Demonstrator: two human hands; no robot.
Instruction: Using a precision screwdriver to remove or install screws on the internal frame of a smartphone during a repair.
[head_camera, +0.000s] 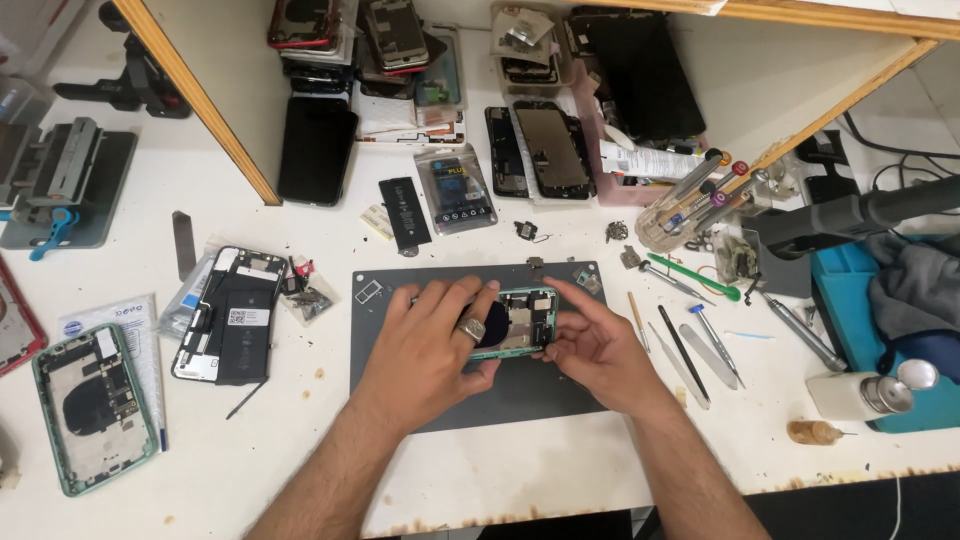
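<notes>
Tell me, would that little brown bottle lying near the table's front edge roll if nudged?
Probably: the brown bottle looks rounded and lies on its side on the flat white table. It seems small and light. Its thin needle tip might make it swing round.

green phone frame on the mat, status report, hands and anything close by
Left hand and right hand both gripping the opened green phone frame. Frame sits on grey work mat. Tweezers and pry tools lie just right, not obstructing.

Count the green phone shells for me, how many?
2: one green phone shell on the grey mat, held by both hands; another green shell lies far left. The cluttered shelf may hide more.
</notes>
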